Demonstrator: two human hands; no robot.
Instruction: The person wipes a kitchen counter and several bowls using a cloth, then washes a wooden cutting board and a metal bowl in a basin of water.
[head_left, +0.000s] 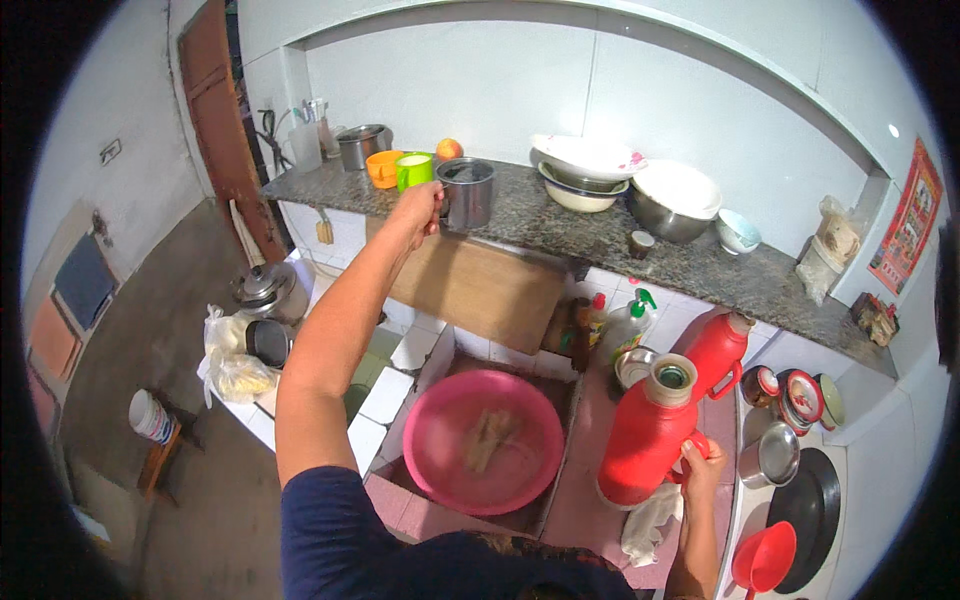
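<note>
My left hand (421, 210) grips the handle of a stainless steel mug (468, 196) at the granite shelf's front edge; whether the mug rests on the shelf or is lifted, I cannot tell. Beside it are a green mug (415, 171), an orange mug (383, 169) and a round fruit (449, 149). At the right, my right hand (701, 463) holds the handle of a red thermos flask (643, 435), whose mouth is uncovered. Behind that flask stands a second red flask (712, 349). A stopper-like small object (641, 244) lies on the shelf.
Below the granite shelf (517, 214), a pink basin (420, 480) with water and a pale object (489, 442) sits in the tiled sink. Bowls (585, 196) line the shelf. A soap pump bottle (630, 330), cloth (651, 525), wok (814, 517) and red ladle (765, 555) are at the right.
</note>
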